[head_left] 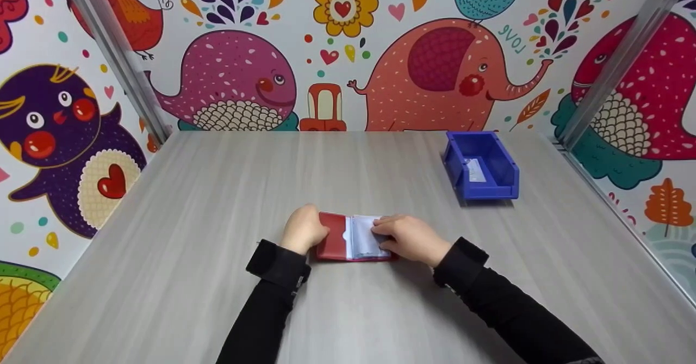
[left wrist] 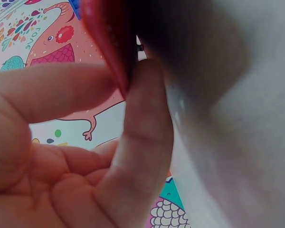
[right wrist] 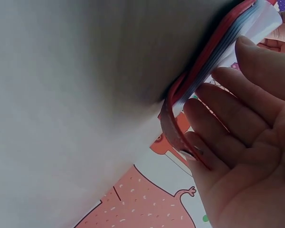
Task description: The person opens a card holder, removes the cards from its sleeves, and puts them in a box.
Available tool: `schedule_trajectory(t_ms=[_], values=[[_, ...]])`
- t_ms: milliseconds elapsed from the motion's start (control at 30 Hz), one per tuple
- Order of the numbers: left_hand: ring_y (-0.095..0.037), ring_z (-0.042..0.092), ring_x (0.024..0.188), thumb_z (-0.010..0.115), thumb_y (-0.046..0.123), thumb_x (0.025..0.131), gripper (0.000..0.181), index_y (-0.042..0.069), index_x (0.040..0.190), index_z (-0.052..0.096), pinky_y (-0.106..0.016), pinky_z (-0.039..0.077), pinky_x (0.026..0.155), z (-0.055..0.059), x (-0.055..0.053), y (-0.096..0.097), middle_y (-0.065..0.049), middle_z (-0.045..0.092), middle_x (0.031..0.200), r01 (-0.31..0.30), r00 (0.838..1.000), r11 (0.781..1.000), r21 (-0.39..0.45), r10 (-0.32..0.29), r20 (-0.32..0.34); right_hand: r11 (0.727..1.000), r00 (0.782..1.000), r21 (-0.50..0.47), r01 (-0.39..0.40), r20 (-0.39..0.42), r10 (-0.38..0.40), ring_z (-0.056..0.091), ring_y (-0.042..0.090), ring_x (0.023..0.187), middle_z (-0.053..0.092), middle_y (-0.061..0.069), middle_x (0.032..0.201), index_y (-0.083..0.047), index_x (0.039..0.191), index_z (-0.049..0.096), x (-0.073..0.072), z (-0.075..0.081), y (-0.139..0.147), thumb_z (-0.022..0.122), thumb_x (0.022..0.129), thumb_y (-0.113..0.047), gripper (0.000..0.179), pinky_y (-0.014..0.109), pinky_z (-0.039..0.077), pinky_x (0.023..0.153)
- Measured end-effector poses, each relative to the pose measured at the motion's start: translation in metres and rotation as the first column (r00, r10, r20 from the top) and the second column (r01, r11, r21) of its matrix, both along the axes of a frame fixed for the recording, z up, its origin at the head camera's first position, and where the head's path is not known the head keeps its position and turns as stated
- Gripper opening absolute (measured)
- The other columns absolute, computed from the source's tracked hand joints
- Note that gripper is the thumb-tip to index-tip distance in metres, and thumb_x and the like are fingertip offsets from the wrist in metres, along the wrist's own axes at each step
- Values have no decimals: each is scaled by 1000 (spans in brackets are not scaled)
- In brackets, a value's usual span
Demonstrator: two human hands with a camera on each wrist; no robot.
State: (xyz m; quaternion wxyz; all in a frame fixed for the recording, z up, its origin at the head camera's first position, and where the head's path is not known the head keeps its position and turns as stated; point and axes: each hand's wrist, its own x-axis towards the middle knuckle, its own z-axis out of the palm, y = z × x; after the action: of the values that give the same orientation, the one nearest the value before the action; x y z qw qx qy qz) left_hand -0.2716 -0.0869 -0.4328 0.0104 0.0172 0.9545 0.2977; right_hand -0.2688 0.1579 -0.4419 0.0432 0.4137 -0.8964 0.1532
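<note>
A red card holder (head_left: 332, 237) lies spread on the table, its clear plastic sleeves (head_left: 364, 236) stacked on the right half. My left hand (head_left: 304, 229) pinches the left cover at its outer edge; in the left wrist view the thumb and a finger (left wrist: 149, 109) grip the red edge (left wrist: 109, 42). Over the right half is my right hand (head_left: 410, 239), its thumb and fingertips touching the sleeves. In the right wrist view its fingers (right wrist: 237, 104) are loosely bent along the sleeve edges, and a red closing strap (right wrist: 173, 126) sticks out beside them.
A blue plastic bin (head_left: 484, 190) with a white label inside stands at the back right of the table (head_left: 228, 190). Cartoon-printed walls (head_left: 337, 54) rise behind and at both sides, with metal posts (head_left: 117, 54) at the corners.
</note>
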Motion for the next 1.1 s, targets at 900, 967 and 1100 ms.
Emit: schedule_trajectory(t_ms=[900,967,1100], values=[[-32,61,89,69,3,78,22,-9,95,63,-43,51,85,2,1,0,-18,65,93,-4,1000,1000,-4,5,11,1000,1000,4,-12,9,12,63,30,113,67,16,121,2,119,70,2,1,-11,76,83,-5,37,44,49,96],[-32,61,88,70,3,77,21,-8,94,63,-43,51,85,3,1,0,-17,65,92,-6,1000,1000,-5,6,-1,1000,1000,5,-9,15,9,63,29,114,67,16,122,1,119,70,2,1,-11,76,84,-5,37,44,49,96],[-32,61,87,70,4,78,18,-7,89,62,-44,51,83,6,3,-1,-17,64,89,-20,999,1000,-4,20,-41,1000,1000,10,-4,11,3,63,29,114,67,16,122,1,120,70,3,2,-11,76,84,-5,37,44,49,96]])
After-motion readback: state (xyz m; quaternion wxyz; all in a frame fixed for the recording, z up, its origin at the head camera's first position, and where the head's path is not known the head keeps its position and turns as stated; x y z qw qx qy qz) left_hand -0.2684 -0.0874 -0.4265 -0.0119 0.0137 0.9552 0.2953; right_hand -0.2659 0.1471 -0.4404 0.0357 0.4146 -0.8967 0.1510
